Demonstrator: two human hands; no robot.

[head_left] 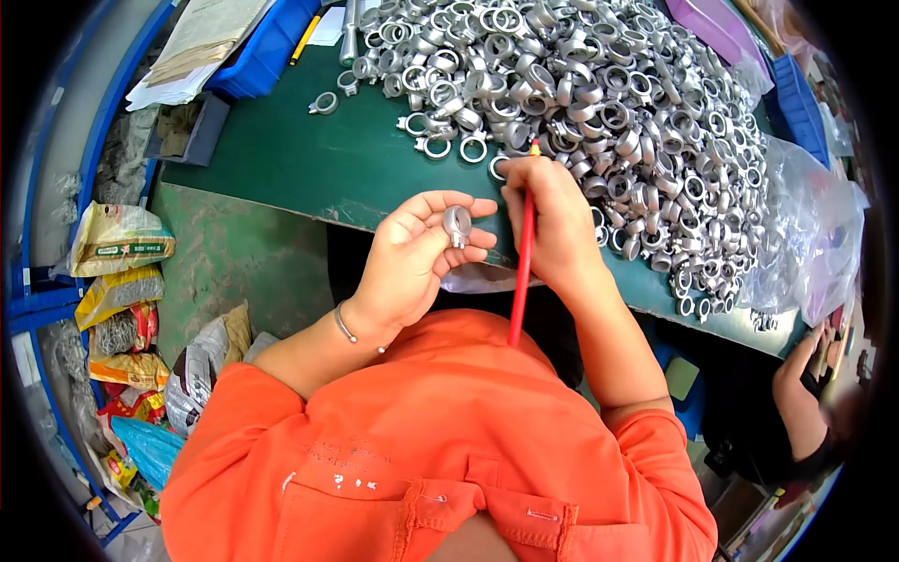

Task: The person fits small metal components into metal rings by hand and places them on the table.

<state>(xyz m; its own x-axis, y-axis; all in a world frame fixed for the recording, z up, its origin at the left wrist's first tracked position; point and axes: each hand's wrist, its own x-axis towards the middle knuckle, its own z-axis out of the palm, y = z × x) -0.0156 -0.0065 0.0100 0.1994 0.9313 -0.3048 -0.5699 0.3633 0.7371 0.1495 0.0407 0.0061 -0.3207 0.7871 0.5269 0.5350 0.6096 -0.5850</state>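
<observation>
My left hand pinches a small grey metal ring with a lug on its lower side, between thumb and fingers. My right hand is closed around a long red pencil-like stick. Its yellow and red tip points up, near the front of the ring pile, and its lower end reaches my orange shirt. The stick is apart from the ring in my left hand. A large heap of similar metal rings covers much of the green table beyond my hands.
Blue bin, papers and yellow pen are at back left. Clear plastic bags hang over the right edge. Filled sacks line the left rack. Another person's arm is at right.
</observation>
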